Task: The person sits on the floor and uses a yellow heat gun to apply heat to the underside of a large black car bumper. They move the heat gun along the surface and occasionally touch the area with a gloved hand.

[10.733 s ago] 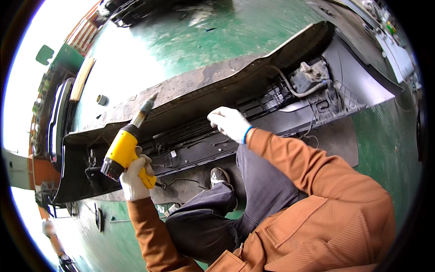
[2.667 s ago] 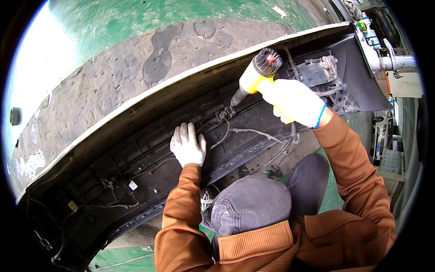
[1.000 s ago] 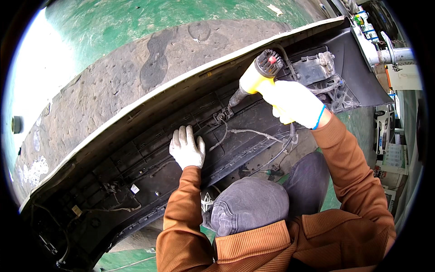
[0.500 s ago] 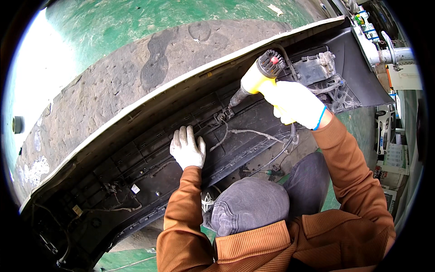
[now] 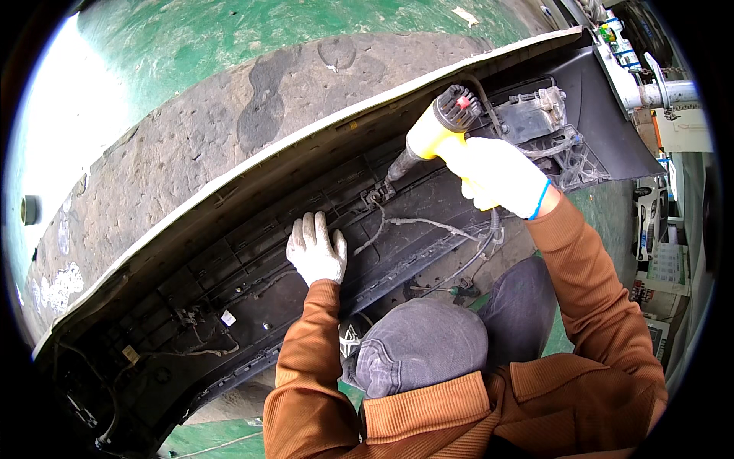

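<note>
A long black car bumper (image 5: 405, 226), its inner side facing up, stretches from lower left to upper right. In a white glove, my right hand (image 5: 508, 174) grips a yellow heat gun (image 5: 434, 136) with a black vented back end. The gun's dark nozzle points down and left at a small bracket (image 5: 376, 195) on the bumper; whether the two touch, I cannot tell. My left hand (image 5: 316, 249), also gloved, rests on the bumper left of the bracket with its fingers stretched out. A grey wiring harness (image 5: 432, 223) runs between my hands toward the gun's cord.
Beyond the bumper lies a worn grey mat (image 5: 199, 122) on a green floor (image 5: 306, 17). A grey module (image 5: 535, 115) sits at the bumper's right end. A screwdriver-like tool with a green part (image 5: 464, 291) lies near my knees. A white pipe (image 5: 665, 93) stands out at the right.
</note>
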`<state>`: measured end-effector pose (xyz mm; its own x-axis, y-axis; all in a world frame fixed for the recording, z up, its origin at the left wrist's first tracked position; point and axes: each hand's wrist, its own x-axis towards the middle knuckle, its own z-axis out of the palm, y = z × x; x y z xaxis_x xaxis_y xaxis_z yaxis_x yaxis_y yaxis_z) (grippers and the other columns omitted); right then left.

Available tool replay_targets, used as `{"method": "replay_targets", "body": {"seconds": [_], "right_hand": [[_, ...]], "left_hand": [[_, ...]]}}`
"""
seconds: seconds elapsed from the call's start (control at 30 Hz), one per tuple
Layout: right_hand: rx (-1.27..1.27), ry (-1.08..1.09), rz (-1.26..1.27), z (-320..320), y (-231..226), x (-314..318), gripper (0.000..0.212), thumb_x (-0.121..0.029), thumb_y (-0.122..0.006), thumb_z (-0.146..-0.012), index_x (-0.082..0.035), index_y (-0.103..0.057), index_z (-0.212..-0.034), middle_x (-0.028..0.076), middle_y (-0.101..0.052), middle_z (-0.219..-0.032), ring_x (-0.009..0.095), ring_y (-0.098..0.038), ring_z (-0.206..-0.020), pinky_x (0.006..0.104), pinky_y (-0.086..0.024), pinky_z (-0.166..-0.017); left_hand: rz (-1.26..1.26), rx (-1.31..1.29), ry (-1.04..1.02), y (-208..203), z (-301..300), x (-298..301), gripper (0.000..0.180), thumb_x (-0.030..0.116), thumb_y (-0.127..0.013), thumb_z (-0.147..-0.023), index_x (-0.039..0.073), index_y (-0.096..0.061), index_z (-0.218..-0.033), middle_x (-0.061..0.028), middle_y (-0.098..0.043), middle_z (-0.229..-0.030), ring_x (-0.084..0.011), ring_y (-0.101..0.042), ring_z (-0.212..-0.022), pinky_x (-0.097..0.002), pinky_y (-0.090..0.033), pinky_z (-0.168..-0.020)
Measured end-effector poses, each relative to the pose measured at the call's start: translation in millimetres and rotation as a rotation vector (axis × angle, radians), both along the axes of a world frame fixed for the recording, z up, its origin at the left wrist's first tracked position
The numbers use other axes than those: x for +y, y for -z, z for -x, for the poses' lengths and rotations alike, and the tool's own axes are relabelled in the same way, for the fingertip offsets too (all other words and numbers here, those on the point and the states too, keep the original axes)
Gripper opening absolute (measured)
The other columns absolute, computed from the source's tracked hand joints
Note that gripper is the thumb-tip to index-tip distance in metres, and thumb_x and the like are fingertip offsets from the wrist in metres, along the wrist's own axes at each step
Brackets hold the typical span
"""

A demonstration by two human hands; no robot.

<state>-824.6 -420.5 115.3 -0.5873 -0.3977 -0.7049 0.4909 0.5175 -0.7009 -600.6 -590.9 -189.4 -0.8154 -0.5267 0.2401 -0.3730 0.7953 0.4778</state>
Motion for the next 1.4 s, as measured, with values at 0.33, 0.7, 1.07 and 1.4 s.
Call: {"method": "replay_targets", "body": {"seconds": [0.33,0.7,1.07,1.4], "right_hand": [[0.006,0.011,0.009,1.5,4.9,5.1,0.021,-0.023,-0.075,-0.104,-0.004,-0.071,-0.112,-0.002,-0.062,-0.084,0.009,-0.060,-0.063,0.0229,-0.043,-0.049],[-0.009,0.012,0.015,-0.1,3.0,2.9,0.021,-0.024,-0.075,-0.104,-0.004,-0.070,-0.110,-0.002,-0.061,-0.084,0.009,-0.059,-0.063,0.0235,-0.043,-0.049],[-0.027,0.047,0.036,-1.3,8.3,5.2,0.021,-0.024,-0.075,-0.105,-0.004,-0.070,-0.110,-0.003,-0.060,-0.083,0.008,-0.058,-0.061,0.0238,-0.041,-0.048],[-0.010,0.050,0.062,-1.9,10.7,10.3,0.021,-0.026,-0.075,-0.105,-0.005,-0.070,-0.108,-0.004,-0.060,-0.081,0.007,-0.057,-0.060,0.0240,-0.040,-0.048]], "left_hand": [[0.004,0.006,-0.003,2.1,0.1,0.9,0.057,0.030,-0.078,-0.085,0.010,-0.069,-0.137,-0.0114,-0.066,-0.141,-0.0363,-0.057,-0.136,-0.0532,-0.042,-0.114],[-0.026,-0.015,0.005,-3.1,0.8,-0.6,0.057,0.030,-0.078,-0.085,0.009,-0.069,-0.137,-0.0117,-0.066,-0.141,-0.0370,-0.057,-0.136,-0.0534,-0.042,-0.114],[-0.006,-0.005,0.001,-0.6,0.4,0.0,0.057,0.031,-0.078,-0.085,0.009,-0.069,-0.137,-0.0120,-0.067,-0.141,-0.0376,-0.058,-0.136,-0.0532,-0.043,-0.114],[-0.004,-0.018,-0.001,-1.8,0.7,-0.1,0.057,0.031,-0.078,-0.085,0.009,-0.069,-0.137,-0.0119,-0.067,-0.141,-0.0375,-0.058,-0.136,-0.0533,-0.043,-0.114]]}}
